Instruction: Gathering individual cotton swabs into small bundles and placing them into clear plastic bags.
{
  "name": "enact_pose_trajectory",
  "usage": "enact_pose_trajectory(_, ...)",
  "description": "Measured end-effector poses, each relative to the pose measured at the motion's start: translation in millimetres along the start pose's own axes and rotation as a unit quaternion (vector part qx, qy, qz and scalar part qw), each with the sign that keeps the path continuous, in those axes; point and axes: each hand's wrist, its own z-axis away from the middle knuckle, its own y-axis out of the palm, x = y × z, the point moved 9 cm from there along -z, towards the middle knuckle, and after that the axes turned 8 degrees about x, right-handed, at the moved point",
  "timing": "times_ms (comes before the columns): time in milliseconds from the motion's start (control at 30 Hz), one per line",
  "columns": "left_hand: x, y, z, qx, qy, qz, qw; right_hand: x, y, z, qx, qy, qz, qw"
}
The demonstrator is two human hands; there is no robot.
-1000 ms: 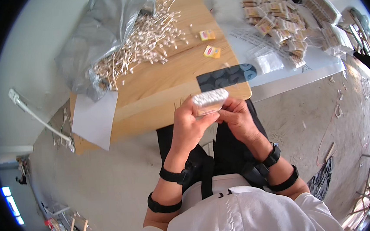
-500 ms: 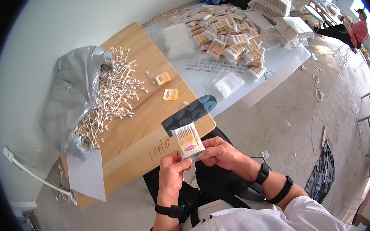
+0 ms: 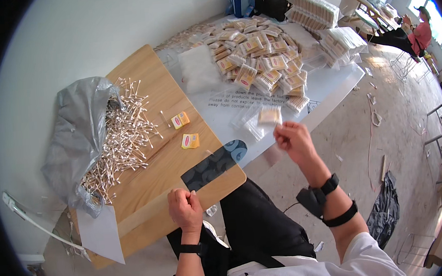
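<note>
My right hand (image 3: 295,141) reaches out over the pale plastic-covered surface, fingers pinched on the edge of a clear packet of cotton swabs (image 3: 269,115). That packet is above some flat clear plastic bags (image 3: 251,123); whether it touches them I cannot tell. At the near edge of the wooden table, my left hand (image 3: 186,209) is curled closed, and nothing shows in it. Loose cotton swabs (image 3: 123,145) spill from a grey plastic bag (image 3: 78,133) on the table's left. Two small stacks of yellow cards, one (image 3: 180,120) behind the other (image 3: 190,141), lie right of the swabs.
A heap of filled swab packets (image 3: 264,57) covers the far surface, with bundled packs (image 3: 315,10) behind it on the right. A blue bottle (image 3: 241,2) and black bag (image 3: 271,1) stand at the back. Far right, a person (image 3: 418,34) sits.
My hands have parted. The right one has carried the swab packet forward and right to the clear bags; the left has let go of it and drawn back slightly left.
</note>
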Motion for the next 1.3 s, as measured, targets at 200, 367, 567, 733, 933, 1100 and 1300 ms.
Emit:
enact_pose_trajectory(200,-1,4,-2,0.013,0.002,0.006,1.000,89,-3,-88,-0.010,-0.151,-0.098,0.984)
enact_pose_trajectory(367,2,3,-1,0.007,-0.004,0.016,1.000,55,-15,-123,-0.059,-0.083,0.117,0.988)
enact_pose_trajectory(567,0,3,-4,0.007,-0.014,0.020,1.000,-8,-36,-93,-0.108,-0.091,0.460,0.876)
enact_pose_trajectory(733,-1,3,-5,0.000,0.003,0.019,1.000,-21,2,-56,-0.103,-0.174,0.610,0.766)
enact_pose_trajectory(933,-4,1,-4,-0.010,0.018,0.020,1.000,-28,-2,-68,-0.100,-0.171,0.640,0.742)
enact_pose_trajectory(1100,-4,-1,-4,-0.010,0.028,0.025,0.999,-12,-53,-53,-0.225,-0.169,0.387,0.878)
enact_pose_trajectory(1300,36,6,-8,0.092,-0.121,0.157,0.976,3,8,13,-0.141,-0.180,0.127,0.965)
